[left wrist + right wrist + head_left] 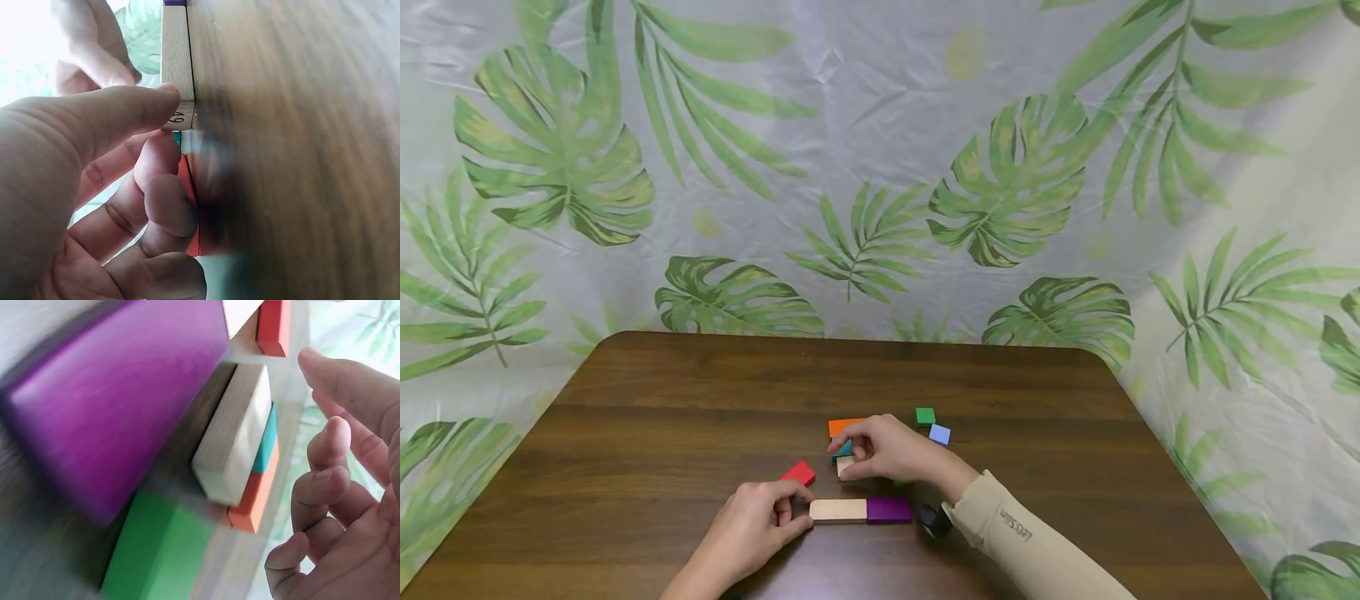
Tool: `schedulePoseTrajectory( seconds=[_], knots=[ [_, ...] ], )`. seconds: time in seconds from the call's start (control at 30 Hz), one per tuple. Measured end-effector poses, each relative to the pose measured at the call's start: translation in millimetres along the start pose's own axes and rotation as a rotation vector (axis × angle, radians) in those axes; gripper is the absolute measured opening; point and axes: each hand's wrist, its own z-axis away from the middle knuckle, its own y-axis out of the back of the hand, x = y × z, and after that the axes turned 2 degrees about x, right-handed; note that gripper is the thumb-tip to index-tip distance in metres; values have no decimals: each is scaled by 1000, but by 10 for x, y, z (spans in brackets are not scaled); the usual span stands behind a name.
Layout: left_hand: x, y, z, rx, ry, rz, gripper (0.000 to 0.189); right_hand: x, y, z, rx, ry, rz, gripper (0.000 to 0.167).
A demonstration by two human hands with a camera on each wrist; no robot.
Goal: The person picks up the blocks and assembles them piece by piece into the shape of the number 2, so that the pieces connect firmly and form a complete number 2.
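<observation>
Left hand (752,523): thumb and index finger grip the left end of the front natural-wood block (838,511), one digit at each corner of that end; the remaining fingers are curled. The end face bears a dark marking, not legible with certainty. The block lies flat on the dark wood-grain table (662,433), its right end against the purple block (889,510), the two in one straight row.

Right hand (891,450): raised above the rear natural-wood block (234,434), thumb extended and fingers loosely bent, with nothing held. The right wrist view shows a gap between the fingers and that block.

The rear natural-wood block lies beyond the front row. Close behind it sit the teal block (265,440) and the orange block (844,428); contact among these three cannot be confirmed. The red block (801,473) lies at an angle just beyond the left hand. A green block (156,547) lies near the purple block, mostly covered by the right hand in the head view. Farther back, a small green block (925,417) and a light-blue block (939,433) lie close together.

The right arm wears a beige sleeve (1030,533) with dark lettering. A leaf-print cloth (880,167) hangs behind the table.
</observation>
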Motion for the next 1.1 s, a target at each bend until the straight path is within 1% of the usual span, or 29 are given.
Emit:
schedulePoseTrajectory(
  seconds=[0.17, 0.27, 0.37, 0.67, 0.8, 1.1],
  knots=[
    [-10, 0, 7, 4, -6, -1, 17, -16, -67, -174, -38, 37, -13, 29],
    [-7, -5, 12, 8, -7, -6, 17, 4, -102, -245, -54, 70, 2, 29],
    [-7, -8, 12, 13, -6, -12, 17, 17, -130, -296, -60, 81, 18, 29],
    [-7, -5, 5, 24, -20, -24, 18, -28, -181, -371, -39, 38, 148, 29],
    [-10, -2, 4, 28, -27, -22, 18, -68, -200, -393, -39, 40, 177, 29],
    [-9, 4, -3, 14, -23, -20, 16, -93, -250, -425, -22, 59, 231, 26]
  ],
)
